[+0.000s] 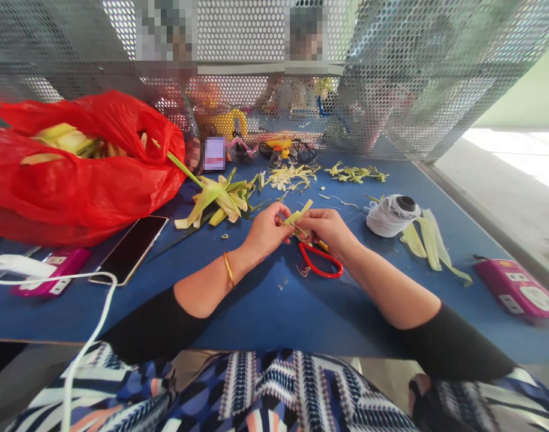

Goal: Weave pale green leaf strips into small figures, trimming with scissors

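Observation:
Both hands meet over the middle of the blue table. My left hand [269,233] pinches a pale yellow-green leaf strip [302,211] between thumb and fingers. From the other side my right hand [327,229] grips the same strip, whose end sticks up between the hands. Just below the right hand lie scissors with a red handle [321,265]; their blades are hidden. To the left of my hands is a bunch of pale leaves and stalks [220,199]. A cone of white thread [391,216] stands right of my right hand, with flat leaf strips [429,243] beside it.
A red plastic bag [134,180] with leaves inside fills the left, near a phone [132,249] and a white cable [107,300]. Pale flower-like pieces [292,177] and green ones [357,173] lie behind my hands. A perforated metal screen [242,36] borders the back; a magenta box [517,288] sits right.

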`<state>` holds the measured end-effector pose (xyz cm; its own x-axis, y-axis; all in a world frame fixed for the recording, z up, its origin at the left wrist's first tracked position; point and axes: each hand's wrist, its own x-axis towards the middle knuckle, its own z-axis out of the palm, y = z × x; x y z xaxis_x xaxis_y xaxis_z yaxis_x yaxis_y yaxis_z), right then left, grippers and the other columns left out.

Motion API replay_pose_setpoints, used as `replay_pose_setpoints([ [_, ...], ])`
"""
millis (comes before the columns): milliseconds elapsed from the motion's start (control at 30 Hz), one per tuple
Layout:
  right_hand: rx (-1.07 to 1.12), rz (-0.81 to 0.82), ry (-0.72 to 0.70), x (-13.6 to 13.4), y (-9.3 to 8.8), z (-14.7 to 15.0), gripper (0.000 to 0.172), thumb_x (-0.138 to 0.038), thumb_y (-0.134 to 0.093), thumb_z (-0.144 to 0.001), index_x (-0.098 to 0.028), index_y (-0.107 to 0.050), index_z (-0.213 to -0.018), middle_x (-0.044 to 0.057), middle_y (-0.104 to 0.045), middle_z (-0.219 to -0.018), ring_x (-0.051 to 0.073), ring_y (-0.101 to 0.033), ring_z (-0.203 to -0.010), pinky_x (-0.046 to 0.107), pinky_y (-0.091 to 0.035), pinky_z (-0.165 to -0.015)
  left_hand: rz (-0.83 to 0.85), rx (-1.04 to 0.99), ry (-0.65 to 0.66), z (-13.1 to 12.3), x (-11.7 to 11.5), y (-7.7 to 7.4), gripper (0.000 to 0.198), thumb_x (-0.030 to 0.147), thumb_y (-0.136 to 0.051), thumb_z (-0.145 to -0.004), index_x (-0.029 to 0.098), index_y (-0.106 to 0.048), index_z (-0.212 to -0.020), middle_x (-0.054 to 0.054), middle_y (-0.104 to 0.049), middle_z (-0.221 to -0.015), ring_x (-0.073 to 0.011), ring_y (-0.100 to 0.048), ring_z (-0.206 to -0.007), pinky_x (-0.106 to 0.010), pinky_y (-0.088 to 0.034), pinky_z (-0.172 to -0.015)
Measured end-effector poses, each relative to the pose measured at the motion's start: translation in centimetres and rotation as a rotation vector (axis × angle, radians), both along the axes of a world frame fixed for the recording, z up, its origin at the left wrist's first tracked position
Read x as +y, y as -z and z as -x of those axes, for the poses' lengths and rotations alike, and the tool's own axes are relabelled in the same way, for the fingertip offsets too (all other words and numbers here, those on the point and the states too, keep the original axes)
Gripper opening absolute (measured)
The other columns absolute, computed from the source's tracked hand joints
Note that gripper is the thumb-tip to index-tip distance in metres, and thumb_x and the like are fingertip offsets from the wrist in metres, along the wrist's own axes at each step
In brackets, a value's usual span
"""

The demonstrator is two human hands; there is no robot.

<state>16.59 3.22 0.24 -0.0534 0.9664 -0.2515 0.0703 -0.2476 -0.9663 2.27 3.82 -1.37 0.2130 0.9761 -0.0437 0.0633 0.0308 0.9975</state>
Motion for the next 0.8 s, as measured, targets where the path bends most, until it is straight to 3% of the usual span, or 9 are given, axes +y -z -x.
replay_pose_setpoints([
  [167,-0.008,-0.175,0.008,0.2,0.7,0.0,0.022,-0.033,-0.074,-0.055,-0.018,-0.059,-0.051,-0.004,-0.056,-0.046,0.007,-0.044,-0.044,0.023,-0.034,-0.046,0.004,-0.011,-0.026,0.0,0.1,-0.1,0.028,0.002,-0.071,-0.069,0.018,-0.052,-0.080,0.010,-0.056,-0.048,-0.0089,-0.055,-0.041,-0.019,-0.045,-0.047],
  [333,-0.131,-0.266,0.019,0.2,1.1,-0.2,0.027,-0.043,-0.072,-0.061,-0.018,-0.061,-0.058,-0.004,-0.056,-0.051,0.009,-0.044,-0.048,0.025,-0.033,-0.049,0.038,0.001,-0.049,0.0,-0.1,-0.7,0.021,-0.004,-0.064,-0.070,0.015,-0.057,-0.076,0.007,-0.059,-0.049,-0.0085,-0.056,-0.042,-0.018,-0.044,-0.047],
  [567,-0.422,-0.475,0.144,0.1,1.2,-0.1,0.021,-0.030,-0.072,-0.068,-0.020,-0.054,-0.068,-0.006,-0.055,-0.056,0.010,-0.047,-0.052,0.025,-0.034,-0.053,0.138,-0.057,-0.024,-0.3,-0.4,-1.1,0.019,-0.003,-0.063,-0.066,0.014,-0.057,-0.068,0.006,-0.059,-0.049,-0.0080,-0.055,-0.041,-0.019,-0.044,-0.048],
  [800,-0.259,-0.539,-0.026,0.4,0.9,-0.6,0.015,-0.026,-0.060,-0.076,-0.021,-0.053,-0.088,-0.002,-0.060,-0.073,0.014,-0.057,-0.065,0.030,-0.046,-0.064,0.145,-0.130,-0.077,-0.1,-0.2,-1.0,0.019,0.002,-0.069,-0.062,0.016,-0.056,-0.065,0.005,-0.059,-0.050,-0.0074,-0.054,-0.040,-0.019,-0.045,-0.047],
])
